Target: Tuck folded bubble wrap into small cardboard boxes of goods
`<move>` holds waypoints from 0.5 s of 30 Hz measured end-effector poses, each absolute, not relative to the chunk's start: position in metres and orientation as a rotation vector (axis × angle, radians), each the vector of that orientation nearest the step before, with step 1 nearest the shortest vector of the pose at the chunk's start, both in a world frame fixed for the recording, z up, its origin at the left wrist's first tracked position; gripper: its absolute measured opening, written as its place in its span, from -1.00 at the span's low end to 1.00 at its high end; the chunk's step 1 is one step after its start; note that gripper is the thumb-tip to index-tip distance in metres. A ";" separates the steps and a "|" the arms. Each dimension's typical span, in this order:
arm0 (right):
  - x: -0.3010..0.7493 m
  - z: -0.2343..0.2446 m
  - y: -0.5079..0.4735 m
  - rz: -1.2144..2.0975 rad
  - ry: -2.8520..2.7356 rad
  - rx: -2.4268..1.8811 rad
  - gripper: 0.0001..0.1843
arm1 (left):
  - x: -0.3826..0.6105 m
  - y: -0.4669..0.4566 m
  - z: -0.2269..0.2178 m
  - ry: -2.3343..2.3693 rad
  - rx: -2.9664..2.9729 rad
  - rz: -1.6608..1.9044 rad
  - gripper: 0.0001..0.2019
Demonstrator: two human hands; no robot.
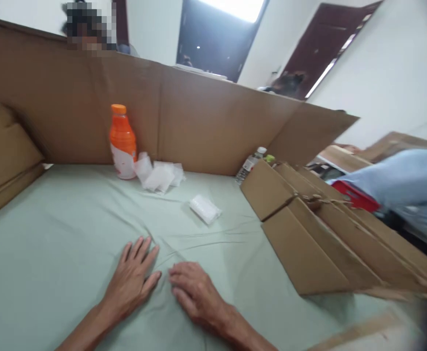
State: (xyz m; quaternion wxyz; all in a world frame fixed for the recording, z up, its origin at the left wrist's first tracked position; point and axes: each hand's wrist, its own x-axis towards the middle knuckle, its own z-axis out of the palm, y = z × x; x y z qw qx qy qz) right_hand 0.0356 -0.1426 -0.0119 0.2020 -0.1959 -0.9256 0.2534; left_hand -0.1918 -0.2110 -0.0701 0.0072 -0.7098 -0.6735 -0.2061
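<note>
My left hand lies flat on the pale green cloth, its fingers spread and nothing held. Close beside it, my right hand rests on the same cloth with its fingers together and slightly bent; no object shows in it. Beyond both hands lies a small white bubble-wrap packet, apart from them. Farther back, several crumpled translucent white wraps sit against an orange bottle with an orange cap and a white lower label.
A tall cardboard wall runs along the back. Folded cardboard boxes stand at right, with a clear bottle behind them. More cardboard is at left. A person's light blue sleeve shows beyond the right boxes.
</note>
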 end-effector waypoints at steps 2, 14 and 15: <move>0.061 0.004 -0.120 0.547 -2.506 -0.726 -0.74 | -0.194 -0.212 -0.076 -2.063 -2.219 -0.633 -0.49; 0.225 0.100 -0.025 -0.967 -2.051 -1.508 -0.51 | -0.192 -0.208 -0.065 -2.102 -2.207 -0.509 -0.48; 0.234 0.103 -0.021 -1.010 -2.029 -1.584 -0.50 | -0.191 -0.209 -0.063 -2.112 -2.211 -0.514 -0.48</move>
